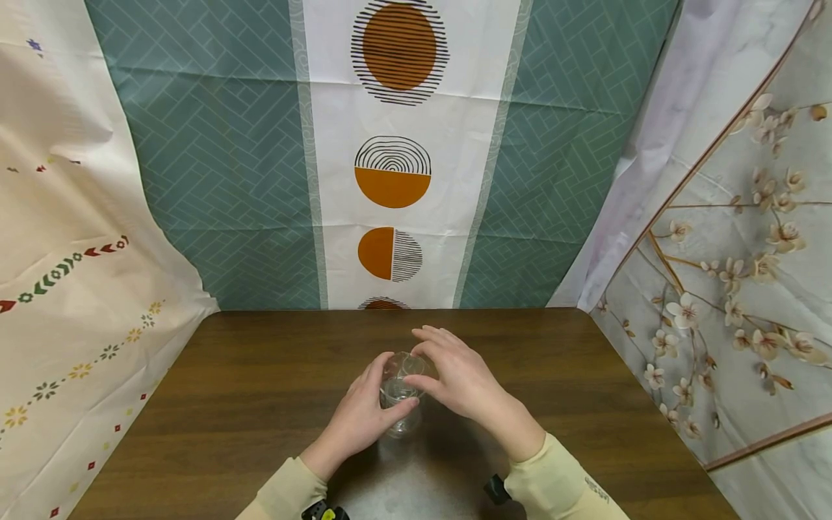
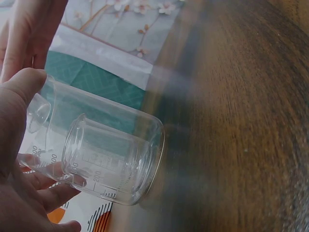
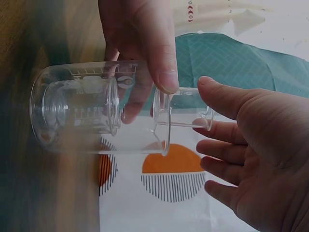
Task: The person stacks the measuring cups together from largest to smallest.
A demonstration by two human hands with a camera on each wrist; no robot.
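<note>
A large clear glass beaker (image 1: pixel 396 390) with printed graduations stands upright on the table. Inside it, near the bottom, sits a medium glass beaker (image 2: pixel 104 157), also marked with a scale. My left hand (image 1: pixel 364 412) grips the large beaker around its side near the top, thumb on the near side. At the large beaker's mouth, my right hand (image 1: pixel 460 374) pinches a small glass beaker (image 3: pixel 186 108) by its upper end, between thumb and fingers. The small beaker's lower end reaches just inside the large rim, above the medium beaker. Which end of it is up, I cannot tell.
The brown wooden table (image 1: pixel 260 368) extends around the beakers, with a glare patch at its near edge. A green and white patterned cloth (image 1: pixel 227 180) hangs behind it. Cream cloth (image 1: pixel 78 238) hangs at left, a floral cloth (image 1: pixel 728 289) at right.
</note>
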